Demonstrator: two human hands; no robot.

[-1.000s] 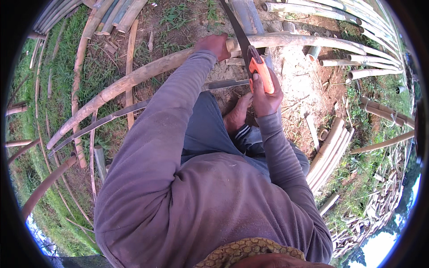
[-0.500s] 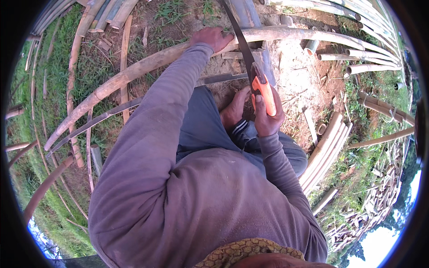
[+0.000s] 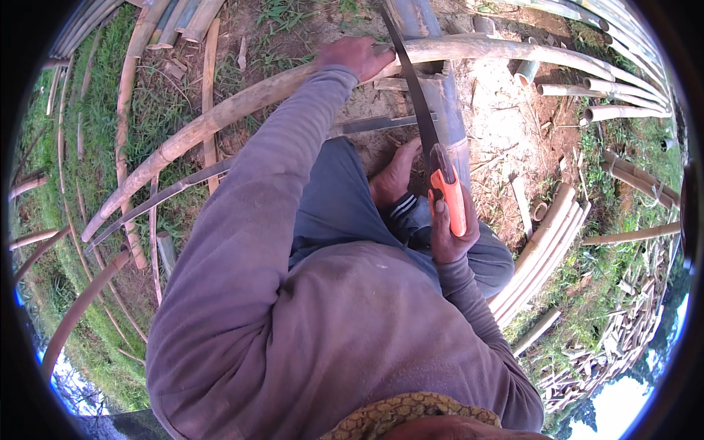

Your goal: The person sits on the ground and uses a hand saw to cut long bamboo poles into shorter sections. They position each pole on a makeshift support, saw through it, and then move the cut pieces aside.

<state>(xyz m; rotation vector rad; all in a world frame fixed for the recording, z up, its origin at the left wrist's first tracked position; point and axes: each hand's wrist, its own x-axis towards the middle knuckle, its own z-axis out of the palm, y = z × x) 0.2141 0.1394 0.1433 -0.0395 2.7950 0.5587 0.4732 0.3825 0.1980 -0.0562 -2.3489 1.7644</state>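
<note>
A long bamboo pole [image 3: 198, 130] curves across in front of me, and my left hand [image 3: 356, 59] grips it from above near its middle. My right hand [image 3: 453, 233] is closed around the orange handle of a hand saw [image 3: 419, 99]. The dark blade runs up and away from the handle and crosses the pole just to the right of my left hand. Under the pole lies a thicker grey bamboo length [image 3: 449, 110], pointing away from me. My bare foot [image 3: 397, 172] is beside the saw, close to the blade's handle end.
A dark flat strip [image 3: 378, 125] lies across the ground before my knees. Cut bamboo poles [image 3: 539, 246] are bundled at the right, and more poles [image 3: 623, 111] lie at the far right. Bamboo scraps [image 3: 623, 330] are heaped at the lower right. Grass [image 3: 95, 315] covers the left side.
My right hand has drawn the saw back toward me and slightly right, its blade still across the pole. My left hand keeps its grip; the whole view has shifted slightly.
</note>
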